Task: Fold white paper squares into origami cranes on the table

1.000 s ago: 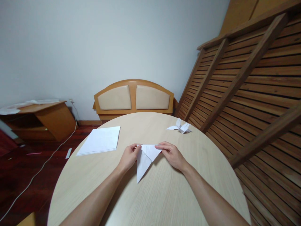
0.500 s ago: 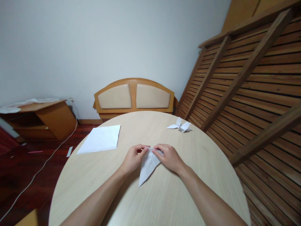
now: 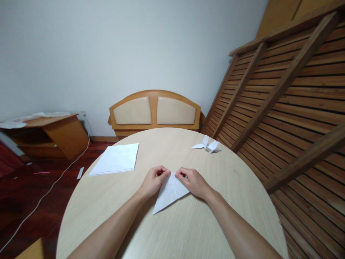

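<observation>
A folded sheet of white paper (image 3: 170, 194), roughly a triangle, is held between both hands over the middle of the round table (image 3: 215, 223). Its long point faces toward me and to the left. My left hand (image 3: 154, 181) pinches the paper's upper left edge between thumb and fingers. On the upper right, my right hand (image 3: 194, 182) is closed on the edge close to the same top corner, thumb and index finger pinched. Part of the paper's right side is hidden behind the right hand.
A stack of white paper (image 3: 114, 160) lies at the table's left. Toward the far right sits a folded paper crane (image 3: 208, 145). Beyond the table stands a headboard (image 3: 154, 126); a slatted wooden frame (image 3: 285, 93) leans on the right. A cable (image 3: 51, 187) crosses the floor.
The paper has opened out wider between the hands, and its lower point has swung slightly left. Both hands keep nearly the same place and stay pinched on it.
</observation>
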Demonstrator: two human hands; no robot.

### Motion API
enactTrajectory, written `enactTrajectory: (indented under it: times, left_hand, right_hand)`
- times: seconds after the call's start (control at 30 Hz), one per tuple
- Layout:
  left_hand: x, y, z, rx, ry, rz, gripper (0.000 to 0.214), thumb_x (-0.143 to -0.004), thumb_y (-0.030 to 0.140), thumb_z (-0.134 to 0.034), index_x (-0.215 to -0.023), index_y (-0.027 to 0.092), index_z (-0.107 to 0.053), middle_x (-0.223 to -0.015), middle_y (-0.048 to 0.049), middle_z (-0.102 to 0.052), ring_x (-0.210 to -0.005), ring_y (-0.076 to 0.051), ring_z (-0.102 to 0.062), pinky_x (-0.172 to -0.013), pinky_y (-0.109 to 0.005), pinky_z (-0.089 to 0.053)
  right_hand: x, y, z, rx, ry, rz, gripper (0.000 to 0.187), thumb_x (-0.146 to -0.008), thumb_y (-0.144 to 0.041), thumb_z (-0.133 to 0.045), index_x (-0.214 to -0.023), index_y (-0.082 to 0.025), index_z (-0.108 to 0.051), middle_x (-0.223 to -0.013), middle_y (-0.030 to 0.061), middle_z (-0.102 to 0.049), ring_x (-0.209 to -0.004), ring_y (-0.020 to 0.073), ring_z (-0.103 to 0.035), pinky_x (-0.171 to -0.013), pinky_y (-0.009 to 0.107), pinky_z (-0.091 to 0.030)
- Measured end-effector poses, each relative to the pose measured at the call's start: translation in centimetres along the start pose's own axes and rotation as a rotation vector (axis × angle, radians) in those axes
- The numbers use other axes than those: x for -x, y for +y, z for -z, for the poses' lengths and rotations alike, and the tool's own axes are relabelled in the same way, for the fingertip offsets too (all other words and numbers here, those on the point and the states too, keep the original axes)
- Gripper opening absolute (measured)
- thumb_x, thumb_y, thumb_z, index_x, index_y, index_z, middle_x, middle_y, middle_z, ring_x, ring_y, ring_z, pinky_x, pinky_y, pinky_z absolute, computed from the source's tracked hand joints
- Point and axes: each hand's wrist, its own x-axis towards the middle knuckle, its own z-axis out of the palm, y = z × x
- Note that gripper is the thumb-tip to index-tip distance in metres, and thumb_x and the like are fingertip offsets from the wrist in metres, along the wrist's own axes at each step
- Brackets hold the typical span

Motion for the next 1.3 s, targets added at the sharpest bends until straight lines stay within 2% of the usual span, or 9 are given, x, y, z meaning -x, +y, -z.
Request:
enactTrajectory:
  times: [0.53, 0.63, 0.73, 0.87, 1.03, 1.1, 1.17, 1.23, 1.3]
  left_hand:
    - [-1.3, -0.8, 2.1, -0.102, 0.233, 0.007, 0.047, -0.066, 0.061, -0.070, -0.069, 0.014, -0.067, -0.062, -0.0033, -0.063, -0.058, -0.015, -0.053, -0.054, -0.025, -0.037]
    - [-1.2, -0.8, 2.1, -0.102, 0.238, 0.008, 0.043, -0.067, 0.058, -0.070, -0.068, 0.014, -0.067, -0.064, -0.0041, -0.063, -0.058, -0.015, -0.053, -0.054, -0.025, -0.036]
    - [-1.1, -0.8, 2.0, -0.097, 0.238, 0.035, 0.039, -0.065, 0.054, -0.070, -0.062, 0.015, -0.064, -0.058, -0.0022, -0.059, -0.054, -0.014, -0.049, -0.052, -0.025, -0.033]
    - [-1.0, -0.9, 1.6, -0.090, 0.202, 0.044, 0.037, -0.066, 0.051, -0.069, -0.058, 0.016, -0.062, -0.053, 0.0000, -0.055, -0.052, -0.014, -0.048, -0.054, -0.025, -0.034]
    - [-1.0, -1.8, 1.3, -0.169, 0.162, 0.030, 0.039, -0.075, 0.054, -0.061, -0.063, 0.016, -0.064, -0.057, -0.0015, -0.059, -0.056, -0.016, -0.055, -0.055, -0.026, -0.038]
    - [-1.0, -2.3, 1.5, -0.292, 0.154, 0.022, 0.039, -0.082, 0.051, -0.055, -0.071, 0.016, -0.068, -0.065, -0.0050, -0.065, -0.063, -0.020, -0.061, -0.059, -0.029, -0.043]
    - [-0.8, -2.5, 1.6, -0.462, 0.172, -0.065, 0.034, -0.085, 0.043, -0.055, -0.093, 0.015, -0.072, -0.089, -0.0105, -0.073, -0.085, -0.025, -0.067, -0.075, -0.034, -0.049]
    - [-0.4, -2.3, 1.6, -0.632, 0.165, -0.223, 0.038, -0.086, 0.035, -0.057, -0.118, 0.015, -0.066, -0.119, -0.0143, -0.068, -0.112, -0.028, -0.062, -0.096, -0.040, -0.046]
    - [0.1, -1.9, 1.4, -0.761, 0.045, -0.355, 0.043, -0.089, 0.031, -0.055, -0.129, 0.015, -0.059, -0.137, -0.0156, -0.058, -0.127, -0.028, -0.053, -0.108, -0.043, -0.039]
  right_hand:
    - [0.0, 2.3, 1.1, 0.084, 0.112, -0.100, 0.045, -0.098, -0.046, -0.045, -0.062, -0.020, -0.046, -0.057, -0.0054, -0.045, -0.056, 0.0113, -0.044, -0.055, 0.025, -0.028]
    - [0.0, 2.5, 1.3, 0.119, 0.194, -0.129, 0.045, -0.098, -0.046, -0.046, -0.061, -0.020, -0.047, -0.057, -0.0047, -0.048, -0.055, 0.0120, -0.046, -0.056, 0.025, -0.030]
    - [0.0, 2.3, 1.3, 0.096, 0.239, -0.150, 0.038, -0.097, -0.046, -0.048, -0.071, -0.020, -0.057, -0.065, -0.0023, -0.060, -0.061, 0.0140, -0.055, -0.059, 0.025, -0.035]
    - [0.1, 1.9, 0.9, -0.003, 0.153, -0.141, 0.029, -0.097, -0.044, -0.050, -0.091, -0.021, -0.068, -0.085, 0.0023, -0.072, -0.077, 0.0177, -0.066, -0.068, 0.026, -0.043]
    - [0.2, 1.6, 0.7, 0.028, 0.029, -0.091, 0.027, -0.096, -0.038, -0.052, -0.091, -0.021, -0.072, -0.089, 0.0028, -0.075, -0.081, 0.0183, -0.068, -0.073, 0.027, -0.045]
    - [0.2, 1.7, 0.7, 0.033, 0.016, -0.084, 0.028, -0.097, -0.037, -0.051, -0.091, -0.021, -0.072, -0.088, 0.0029, -0.075, -0.080, 0.0181, -0.068, -0.073, 0.027, -0.045]
    - [0.2, 2.0, 0.7, 0.041, 0.017, -0.081, 0.028, -0.097, -0.036, -0.051, -0.093, -0.020, -0.073, -0.089, 0.0035, -0.075, -0.082, 0.0187, -0.068, -0.074, 0.028, -0.045]
    - [0.3, 2.4, 0.7, 0.055, 0.034, -0.085, 0.028, -0.097, -0.036, -0.051, -0.097, -0.020, -0.073, -0.093, 0.0045, -0.076, -0.085, 0.0199, -0.068, -0.076, 0.029, -0.046]
    - [0.2, 2.9, 0.6, 0.072, 0.060, -0.103, 0.028, -0.097, -0.037, -0.050, -0.102, -0.021, -0.073, -0.096, 0.0059, -0.076, -0.089, 0.0214, -0.068, -0.078, 0.031, -0.046]
